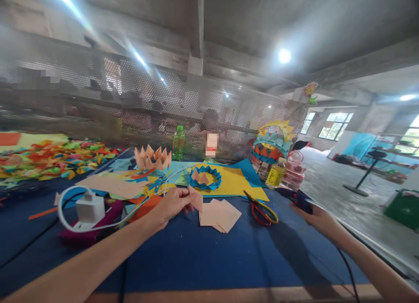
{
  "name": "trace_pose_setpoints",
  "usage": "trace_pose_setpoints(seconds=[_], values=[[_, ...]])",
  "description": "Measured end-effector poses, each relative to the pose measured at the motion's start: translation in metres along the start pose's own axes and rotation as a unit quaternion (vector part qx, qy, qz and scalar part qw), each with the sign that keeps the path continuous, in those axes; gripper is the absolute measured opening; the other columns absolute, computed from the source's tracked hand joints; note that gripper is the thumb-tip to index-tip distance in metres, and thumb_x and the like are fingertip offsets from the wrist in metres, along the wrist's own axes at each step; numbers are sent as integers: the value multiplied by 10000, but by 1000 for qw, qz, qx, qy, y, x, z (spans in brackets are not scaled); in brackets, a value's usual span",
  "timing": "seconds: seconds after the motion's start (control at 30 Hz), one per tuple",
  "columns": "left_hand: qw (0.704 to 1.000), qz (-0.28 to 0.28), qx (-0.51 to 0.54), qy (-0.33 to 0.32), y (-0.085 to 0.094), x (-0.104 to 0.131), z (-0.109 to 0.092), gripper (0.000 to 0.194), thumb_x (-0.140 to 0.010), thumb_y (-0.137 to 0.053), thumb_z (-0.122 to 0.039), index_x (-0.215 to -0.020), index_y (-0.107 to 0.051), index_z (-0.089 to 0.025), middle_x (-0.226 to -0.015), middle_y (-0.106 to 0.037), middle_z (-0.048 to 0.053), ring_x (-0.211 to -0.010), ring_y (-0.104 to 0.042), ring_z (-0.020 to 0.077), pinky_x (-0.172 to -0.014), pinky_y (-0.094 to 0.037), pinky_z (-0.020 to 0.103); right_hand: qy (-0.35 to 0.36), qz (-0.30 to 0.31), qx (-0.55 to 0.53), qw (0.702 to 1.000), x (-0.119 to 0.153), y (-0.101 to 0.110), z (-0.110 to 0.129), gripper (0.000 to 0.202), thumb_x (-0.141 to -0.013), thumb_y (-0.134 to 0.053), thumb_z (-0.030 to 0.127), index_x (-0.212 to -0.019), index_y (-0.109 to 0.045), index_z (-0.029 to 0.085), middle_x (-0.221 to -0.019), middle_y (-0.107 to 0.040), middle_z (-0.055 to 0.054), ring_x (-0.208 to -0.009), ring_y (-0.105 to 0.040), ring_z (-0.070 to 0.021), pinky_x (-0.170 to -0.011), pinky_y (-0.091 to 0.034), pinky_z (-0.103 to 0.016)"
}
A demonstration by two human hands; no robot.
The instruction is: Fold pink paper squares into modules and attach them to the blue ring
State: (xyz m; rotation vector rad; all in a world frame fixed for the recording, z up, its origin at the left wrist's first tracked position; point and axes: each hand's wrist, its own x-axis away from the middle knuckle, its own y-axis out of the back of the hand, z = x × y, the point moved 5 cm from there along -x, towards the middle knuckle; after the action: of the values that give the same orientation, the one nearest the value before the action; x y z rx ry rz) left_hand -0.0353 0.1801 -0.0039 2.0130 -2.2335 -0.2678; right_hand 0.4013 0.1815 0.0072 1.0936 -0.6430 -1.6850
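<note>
My left hand (173,205) pinches a folded peach paper piece (196,200) between thumb and fingers, above the table's middle. Just right of it lie several flat peach paper squares (220,215), overlapping. Behind them sits a blue pointed paper ring (214,184) with peach folded pieces inside it. Over at the table's right edge, my right hand (316,218) grips a dark device (299,201) with small red lights; its kind is unclear and part of it is hidden. Scissors (263,211) with red and yellow handles lie between the squares and my right hand.
A white plug (90,209) with a looped cable sits on a purple power strip (77,239) at left. Behind stand a peach paper crown (152,159), a green bottle (178,143), stacked paper crowns (270,141) and a yellow bottle (275,174). Colourful folded pieces (55,161) are heaped far left.
</note>
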Motion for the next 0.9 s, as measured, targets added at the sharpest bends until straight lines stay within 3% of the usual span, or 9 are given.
trace_pose_setpoints(seconds=[0.07,0.2,0.37,0.53,0.77,0.9], values=[[1000,-6,4,1,2,-1,2,407,-592,-706,-547,-638,-635,-149,-525,-594,21,-509,-541,142,-518,-370,251,19,62,-78,995,-4,-17,46,426,-772,-583,576,-798,-715,172,-491,-586,-17,-479,-550,-203,-471,-423,-310],[1000,-24,15,-4,9,-6,7,411,-630,-701,-555,-610,-630,-150,-543,-602,20,-507,-535,129,-523,-375,245,114,113,-218,963,-4,-48,135,410,-763,-636,530,-887,-730,151,-782,-723,-49,-724,-637,-226,-662,-518,-329],[997,-65,32,-2,23,-14,12,410,-653,-695,-527,-527,-580,-154,-497,-558,2,-495,-514,109,-516,-372,227,206,126,-241,940,-1,-88,193,333,-805,-641,445,-983,-724,175,-933,-746,-69,-840,-668,-245,-743,-534,-351],[994,-98,37,26,33,-19,13,350,-652,-720,-460,-553,-599,-147,-496,-596,19,-504,-561,134,-536,-426,245,217,128,-286,924,11,-116,205,286,-857,-608,431,-928,-698,169,-836,-731,-57,-773,-668,-226,-689,-533,-311],[994,-100,28,30,30,-20,16,299,-738,-667,-346,-521,-604,-151,-481,-613,22,-463,-551,124,-530,-449,242,335,145,-233,901,42,-130,204,209,-898,-541,376,-819,-604,193,-773,-612,-26,-686,-571,-161,-624,-466,-258],[995,-90,23,23,25,-17,15,274,-753,-642,-308,-530,-625,-150,-484,-613,22,-487,-578,138,-529,-450,241,343,125,-225,903,44,-137,202,213,-891,-533,399,-822,-594,206,-779,-601,-24,-691,-571,-160,-618,-455,-250]])
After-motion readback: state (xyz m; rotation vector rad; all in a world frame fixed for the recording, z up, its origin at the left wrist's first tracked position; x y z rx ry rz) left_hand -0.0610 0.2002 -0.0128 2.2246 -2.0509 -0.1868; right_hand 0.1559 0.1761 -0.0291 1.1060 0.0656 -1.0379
